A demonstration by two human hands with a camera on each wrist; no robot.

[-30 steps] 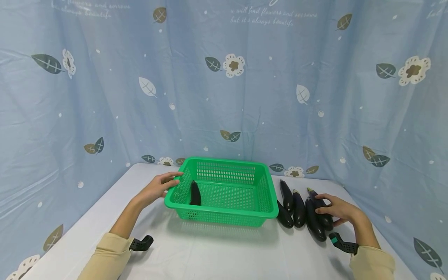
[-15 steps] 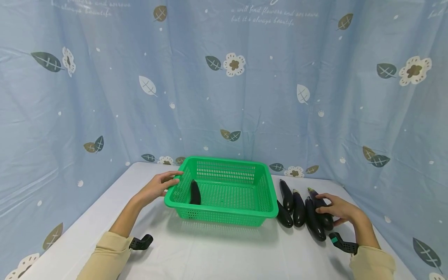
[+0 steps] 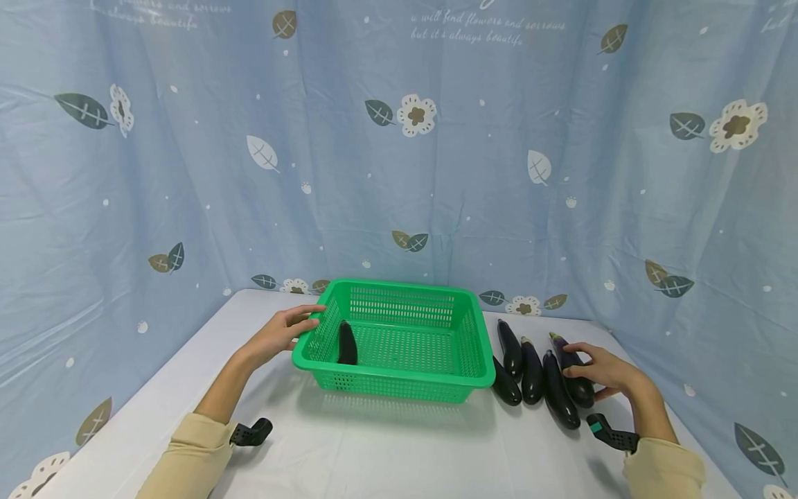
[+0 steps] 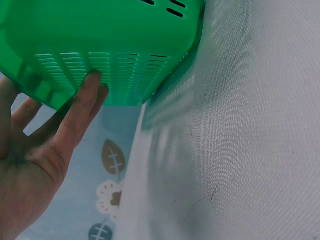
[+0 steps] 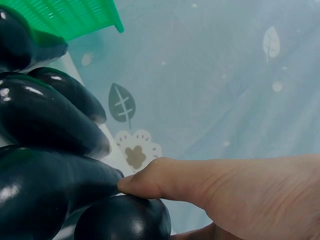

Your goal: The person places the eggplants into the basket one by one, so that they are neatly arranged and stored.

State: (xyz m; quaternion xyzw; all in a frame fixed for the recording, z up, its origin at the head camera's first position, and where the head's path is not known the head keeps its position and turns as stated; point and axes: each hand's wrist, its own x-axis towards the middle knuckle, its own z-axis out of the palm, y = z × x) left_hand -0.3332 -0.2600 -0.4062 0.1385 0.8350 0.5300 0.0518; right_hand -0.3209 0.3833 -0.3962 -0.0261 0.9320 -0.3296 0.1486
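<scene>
A green plastic basket (image 3: 399, 375) with slotted walls stands mid-table, one dark eggplant (image 3: 347, 343) lying in its left part. My left hand (image 3: 280, 334) holds the basket's left rim, fingers spread; in the left wrist view, fingertips (image 4: 92, 79) press the slotted outer wall from below. At the right, my right hand (image 3: 601, 369) grips the rightmost eggplant (image 3: 582, 392), thumb on its near-left side and other fingers across it. Another eggplant (image 3: 559, 396) lies close against its left. From the right wrist, the thumb (image 5: 145, 182) sits between these two glossy eggplants.
Three more eggplants lie between the basket and the right-hand pair: a rear one (image 3: 510, 348), an upright-lying one (image 3: 532, 374) and one (image 3: 506, 385) partly behind the basket's corner. A blue patterned curtain (image 3: 399, 173) rises behind the white table (image 3: 386, 450).
The rightmost eggplant has turned slightly to the right under my right hand, a little apart from its neighbour. The left hand and the basket hold still.
</scene>
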